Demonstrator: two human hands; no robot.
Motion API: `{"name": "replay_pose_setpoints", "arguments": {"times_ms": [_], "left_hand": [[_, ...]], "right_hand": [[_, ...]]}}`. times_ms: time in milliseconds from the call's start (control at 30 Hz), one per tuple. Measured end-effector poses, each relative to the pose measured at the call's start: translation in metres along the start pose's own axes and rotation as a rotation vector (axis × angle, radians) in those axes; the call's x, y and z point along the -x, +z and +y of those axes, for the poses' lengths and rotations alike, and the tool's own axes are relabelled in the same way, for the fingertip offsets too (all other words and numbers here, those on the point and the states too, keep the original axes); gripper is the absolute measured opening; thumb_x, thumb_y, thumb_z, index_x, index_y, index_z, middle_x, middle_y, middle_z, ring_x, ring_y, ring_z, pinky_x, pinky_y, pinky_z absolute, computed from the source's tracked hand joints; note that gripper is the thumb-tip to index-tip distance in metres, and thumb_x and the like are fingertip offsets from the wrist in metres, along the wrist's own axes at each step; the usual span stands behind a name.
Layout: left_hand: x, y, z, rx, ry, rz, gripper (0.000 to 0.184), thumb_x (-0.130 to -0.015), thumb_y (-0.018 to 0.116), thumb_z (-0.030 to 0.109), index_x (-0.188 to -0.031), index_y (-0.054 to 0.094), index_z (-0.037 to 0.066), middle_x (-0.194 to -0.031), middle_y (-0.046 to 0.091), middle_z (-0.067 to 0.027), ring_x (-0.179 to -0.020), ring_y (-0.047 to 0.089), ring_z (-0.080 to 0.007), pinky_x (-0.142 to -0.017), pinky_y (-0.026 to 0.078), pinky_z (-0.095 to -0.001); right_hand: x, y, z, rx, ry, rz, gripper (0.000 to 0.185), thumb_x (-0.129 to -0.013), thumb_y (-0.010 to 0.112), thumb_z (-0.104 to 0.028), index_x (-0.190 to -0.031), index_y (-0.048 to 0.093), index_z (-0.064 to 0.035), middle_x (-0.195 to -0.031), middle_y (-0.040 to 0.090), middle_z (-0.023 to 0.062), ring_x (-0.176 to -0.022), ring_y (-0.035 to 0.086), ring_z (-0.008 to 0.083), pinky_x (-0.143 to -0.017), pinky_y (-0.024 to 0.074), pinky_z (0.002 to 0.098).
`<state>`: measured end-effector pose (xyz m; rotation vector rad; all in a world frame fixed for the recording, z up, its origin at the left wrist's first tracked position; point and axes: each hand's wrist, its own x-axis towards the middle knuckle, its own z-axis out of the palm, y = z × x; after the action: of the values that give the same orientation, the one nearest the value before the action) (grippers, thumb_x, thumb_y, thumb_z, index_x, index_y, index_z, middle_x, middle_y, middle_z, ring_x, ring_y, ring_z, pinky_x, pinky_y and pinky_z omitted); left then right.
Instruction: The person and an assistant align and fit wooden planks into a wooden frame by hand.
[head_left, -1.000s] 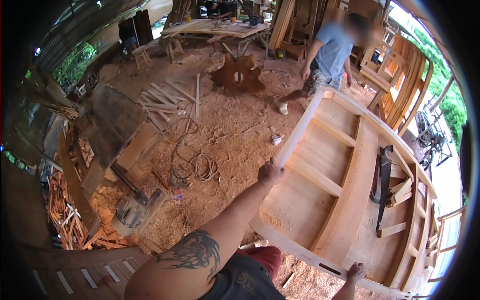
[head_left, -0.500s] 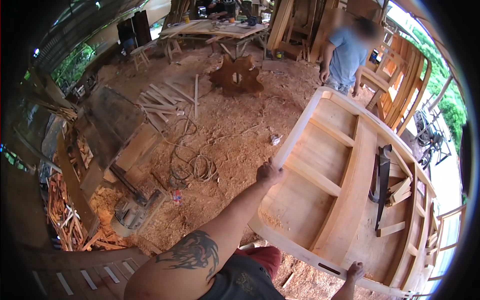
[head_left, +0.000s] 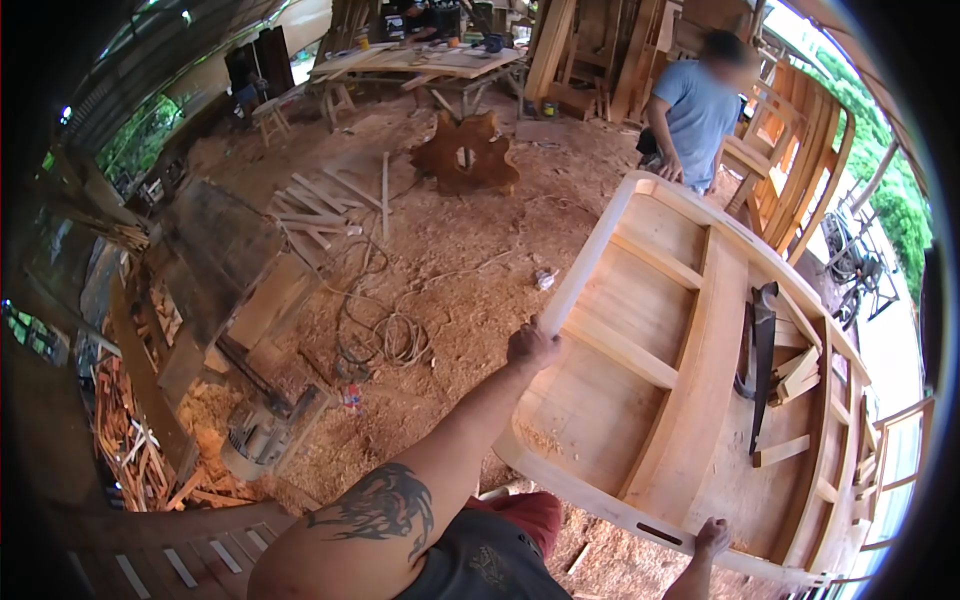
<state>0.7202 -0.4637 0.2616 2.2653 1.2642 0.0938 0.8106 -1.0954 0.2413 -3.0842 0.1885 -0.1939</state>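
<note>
A large pale wooden panel (head_left: 690, 440) with a raised frame, rounded corners and inner crossbars spans the right of the view. My left hand (head_left: 535, 345) is closed on its left rim, fingers curled over the edge. At the near rim, beside a dark slot, my right hand (head_left: 712, 538) is closed on the frame; part of its grip is hidden. A handsaw with a dark blade (head_left: 764, 355) lies on the panel, near small wood offcuts (head_left: 798, 378) and a short batten (head_left: 782, 451).
A person in a blue shirt (head_left: 692, 110) stands at the panel's far end. Coiled cable (head_left: 402, 340), a motor (head_left: 255, 440) and loose wood strips (head_left: 312, 205) lie on the shavings-covered floor. A star-shaped wood slab (head_left: 465, 150) and a workbench (head_left: 420, 60) are farther back.
The person in blue has brought a hand to the panel's far corner and leans toward it. My hands keep their places on the rim; the view has shifted slightly.
</note>
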Motion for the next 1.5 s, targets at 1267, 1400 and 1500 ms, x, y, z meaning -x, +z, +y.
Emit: {"name": "replay_pose_setpoints", "arguments": {"times_ms": [1267,1400,1500], "left_hand": [[-0.001,-0.001,0.002,-0.029,0.010,-0.008,0.066,-0.086,0.059,0.050,-0.127,0.045,0.001,-0.110,0.067,-0.0254,-0.101,0.069,-0.0385,-0.087,0.056,-0.0466],[0.001,-0.003,0.003,-0.005,0.000,-0.025,0.066,-0.085,0.061,0.048,-0.127,0.047,-0.001,-0.110,0.066,-0.0257,-0.102,0.068,-0.0388,-0.089,0.055,-0.0466],[0.000,-0.001,0.002,-0.014,0.006,0.004,0.066,-0.085,0.059,0.050,-0.127,0.046,0.002,-0.109,0.068,-0.0256,-0.101,0.068,-0.0389,-0.088,0.056,-0.0473]], "right_hand": [[0.003,-0.004,-0.007,0.001,0.058,0.006,0.031,-0.082,0.055,-0.029,-0.085,0.071,-0.0029,-0.089,0.069,0.0249,-0.088,0.065,0.0422,-0.083,0.0476,0.0525],[0.003,-0.003,-0.008,0.005,0.065,-0.003,0.031,-0.082,0.054,-0.029,-0.084,0.071,-0.0026,-0.089,0.069,0.0250,-0.088,0.064,0.0429,-0.083,0.0471,0.0530],[0.003,-0.005,-0.009,-0.008,0.080,-0.018,0.031,-0.082,0.054,-0.028,-0.085,0.071,-0.0025,-0.089,0.069,0.0248,-0.089,0.064,0.0431,-0.083,0.0468,0.0529]]}}
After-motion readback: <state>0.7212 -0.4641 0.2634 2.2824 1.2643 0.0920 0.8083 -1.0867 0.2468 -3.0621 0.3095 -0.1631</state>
